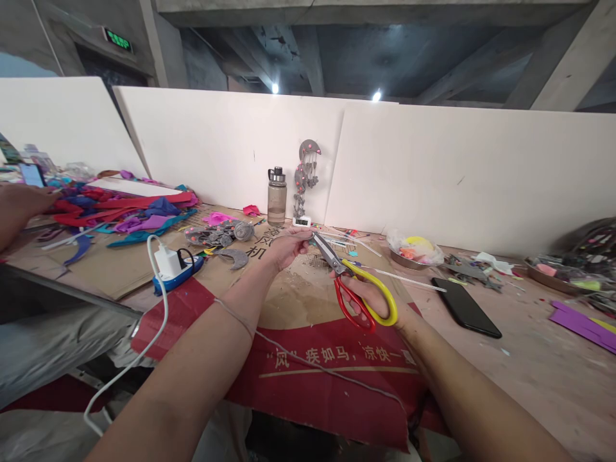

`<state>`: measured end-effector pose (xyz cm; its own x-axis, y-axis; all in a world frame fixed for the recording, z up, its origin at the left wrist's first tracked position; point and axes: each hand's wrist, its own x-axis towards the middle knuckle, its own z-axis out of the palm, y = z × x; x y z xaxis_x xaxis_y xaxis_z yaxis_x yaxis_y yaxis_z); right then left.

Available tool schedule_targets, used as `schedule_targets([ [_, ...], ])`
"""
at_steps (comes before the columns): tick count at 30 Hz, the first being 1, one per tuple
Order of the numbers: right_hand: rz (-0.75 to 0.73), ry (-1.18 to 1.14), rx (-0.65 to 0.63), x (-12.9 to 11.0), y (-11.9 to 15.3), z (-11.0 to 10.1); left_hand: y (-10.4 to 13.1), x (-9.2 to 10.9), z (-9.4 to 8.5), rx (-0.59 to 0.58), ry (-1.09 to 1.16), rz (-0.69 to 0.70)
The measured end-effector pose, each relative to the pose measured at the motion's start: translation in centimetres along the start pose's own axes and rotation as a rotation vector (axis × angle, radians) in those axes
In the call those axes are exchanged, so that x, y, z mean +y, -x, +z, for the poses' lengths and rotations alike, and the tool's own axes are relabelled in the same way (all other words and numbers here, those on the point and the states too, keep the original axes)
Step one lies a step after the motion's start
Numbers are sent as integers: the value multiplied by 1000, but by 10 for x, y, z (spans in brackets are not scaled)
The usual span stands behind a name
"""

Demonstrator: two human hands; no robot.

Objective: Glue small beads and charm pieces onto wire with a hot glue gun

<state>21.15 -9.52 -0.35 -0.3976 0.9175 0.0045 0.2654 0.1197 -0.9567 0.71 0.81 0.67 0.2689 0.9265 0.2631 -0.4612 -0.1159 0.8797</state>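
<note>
My right hand [368, 296] is wrapped round the handles of a pair of scissors [331, 255], one loop yellow and the other red. Their blades point up and left, with the tips right beside the fingertips of my left hand [291, 247]. That hand is closed in a pinch; what sits between its fingers is too small to make out. A strand of grey yarn [332, 371] lies across my left forearm and trails over the red cardboard [332, 410]. Left of my left hand are a grey felt crescent [235, 258] and a ball of grey yarn [243, 230].
A water bottle [276, 204] and a hanging grey felt ornament [308, 154] stand by the white board. On the right lie a black phone [466, 307] and a bowl [411, 262]. At left are a charger [168, 262], coloured cloth scraps [125, 208] and another person's hand [22, 208].
</note>
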Motion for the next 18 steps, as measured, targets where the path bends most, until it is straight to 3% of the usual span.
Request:
schedule_targets([
  [4,-29,59,-12,0,1,0,-4,-5,-4,4,-8,27],
  [7,-9,199,8,-10,4,-2,-11,-9,-10,81,-5,59],
  [10,4,483,84,-17,6,-7,-16,-10,-18,233,6,64],
  [13,-108,854,124,-13,3,-11,-19,-8,-23,334,23,74],
  [15,-161,1013,79,-7,1,-11,-19,-7,-24,350,30,89],
  [18,-172,1068,-15,-1,0,-8,-17,-5,-23,337,29,92],
])
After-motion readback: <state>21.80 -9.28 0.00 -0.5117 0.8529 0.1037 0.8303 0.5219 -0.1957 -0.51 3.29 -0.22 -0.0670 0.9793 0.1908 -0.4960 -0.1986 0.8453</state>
